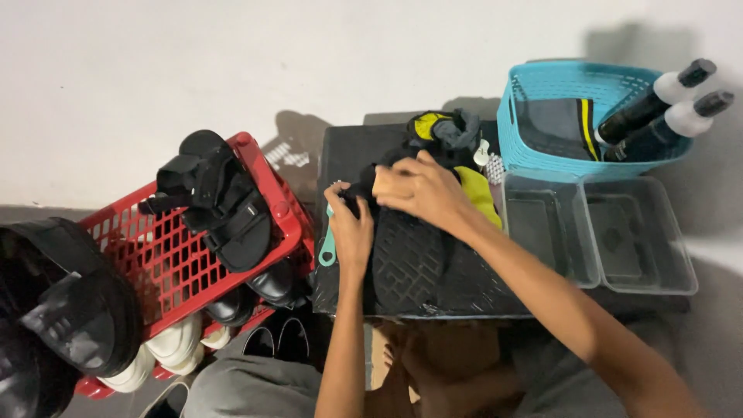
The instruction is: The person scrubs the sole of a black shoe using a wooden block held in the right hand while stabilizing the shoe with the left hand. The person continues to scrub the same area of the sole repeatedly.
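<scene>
A black sandal (408,259) lies sole up on a black box lid (348,155) in front of me. My right hand (422,190) presses down on the sandal's far end, fingers closed over it. My left hand (350,228) grips the sandal's left edge near a teal brush handle (327,251) that pokes out below the palm. A yellow and black cloth (480,193) lies under and beside the right hand, with a grey and yellow bundle (445,128) just behind.
A red crate (155,255) at left holds black sandals (220,201) and black and white shoes. A blue basket (557,85) with two black-capped bottles (658,97) stands at back right. Two transparent tubs (604,232) sit in front of it.
</scene>
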